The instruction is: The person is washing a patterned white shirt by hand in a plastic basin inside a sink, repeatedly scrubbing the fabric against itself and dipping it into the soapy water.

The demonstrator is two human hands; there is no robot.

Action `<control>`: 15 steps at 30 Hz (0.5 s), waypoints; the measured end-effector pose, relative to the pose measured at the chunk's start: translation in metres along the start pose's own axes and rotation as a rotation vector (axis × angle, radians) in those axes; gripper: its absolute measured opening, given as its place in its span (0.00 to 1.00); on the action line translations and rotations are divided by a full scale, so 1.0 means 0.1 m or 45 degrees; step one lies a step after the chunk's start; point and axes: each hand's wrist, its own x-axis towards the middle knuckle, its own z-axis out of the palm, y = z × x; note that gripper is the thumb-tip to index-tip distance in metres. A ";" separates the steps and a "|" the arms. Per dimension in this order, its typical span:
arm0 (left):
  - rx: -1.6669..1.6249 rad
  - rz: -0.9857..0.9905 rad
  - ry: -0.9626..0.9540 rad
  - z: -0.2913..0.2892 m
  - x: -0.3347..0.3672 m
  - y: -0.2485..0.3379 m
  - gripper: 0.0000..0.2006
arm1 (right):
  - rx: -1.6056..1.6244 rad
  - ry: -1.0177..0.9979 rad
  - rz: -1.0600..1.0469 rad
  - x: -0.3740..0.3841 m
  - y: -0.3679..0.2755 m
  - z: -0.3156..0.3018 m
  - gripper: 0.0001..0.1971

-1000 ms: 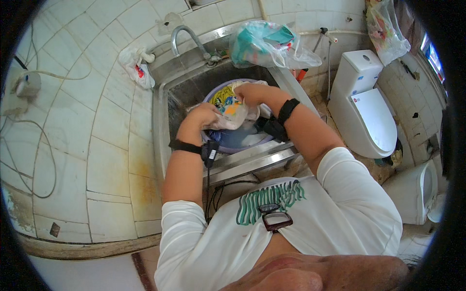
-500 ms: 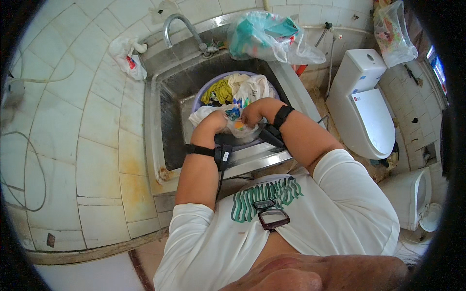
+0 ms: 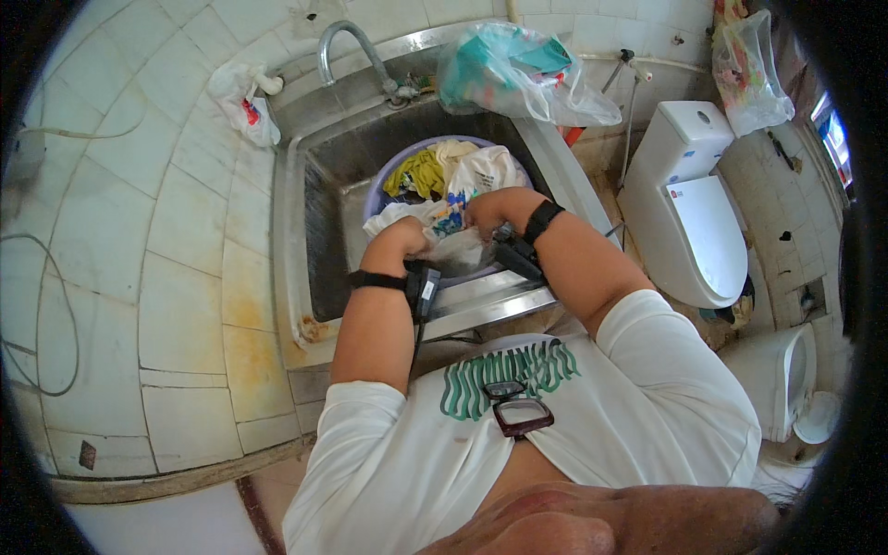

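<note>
A purple basin [image 3: 373, 198] stands in the metal sink [image 3: 290, 240], heaped with wet laundry. White cloth with a coloured print [image 3: 450, 220] is bunched at the near side of the basin. My left hand [image 3: 405, 237] is closed on its left part, fingertips mostly hidden. Just right of it, my right hand [image 3: 486, 212] grips the same cloth, its fingers curled and partly out of sight. A yellow-green cloth [image 3: 415, 176] and a cream-white garment [image 3: 486, 168] lie behind my hands. Black straps with small devices are on both forearms.
A curved faucet [image 3: 355, 43] rises at the sink's back. Clear plastic bags with teal contents [image 3: 518, 69] rest on the back right rim. A white bag [image 3: 246, 104] lies at the back left corner. Farther right stands a white toilet [image 3: 705, 231].
Both hands have shifted slightly within the basin. The cloth between them has been bunched differently: its orange print patch no longer shows, and a pale wet fold lies there.
</note>
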 end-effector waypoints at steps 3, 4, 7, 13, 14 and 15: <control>-0.612 0.192 0.226 -0.07 -0.04 -0.09 0.16 | -0.015 0.196 -0.056 -0.07 0.04 -0.12 0.21; -0.925 0.306 0.292 -0.09 -0.07 -0.09 0.15 | -0.013 0.395 -0.157 -0.19 -0.03 -0.19 0.16; -1.675 0.630 0.389 -0.16 -0.16 0.06 0.12 | 0.547 0.747 -0.265 -0.05 0.12 -0.17 0.16; -2.177 0.953 0.597 -0.09 -0.07 0.26 0.14 | 1.145 0.889 -0.503 0.08 -0.04 -0.11 0.17; -2.217 0.874 0.654 -0.08 -0.05 0.27 0.13 | 1.206 0.858 -0.502 0.06 -0.08 -0.12 0.17; -2.256 0.792 0.707 -0.08 -0.05 0.29 0.13 | 1.268 0.827 -0.499 0.02 -0.13 -0.13 0.17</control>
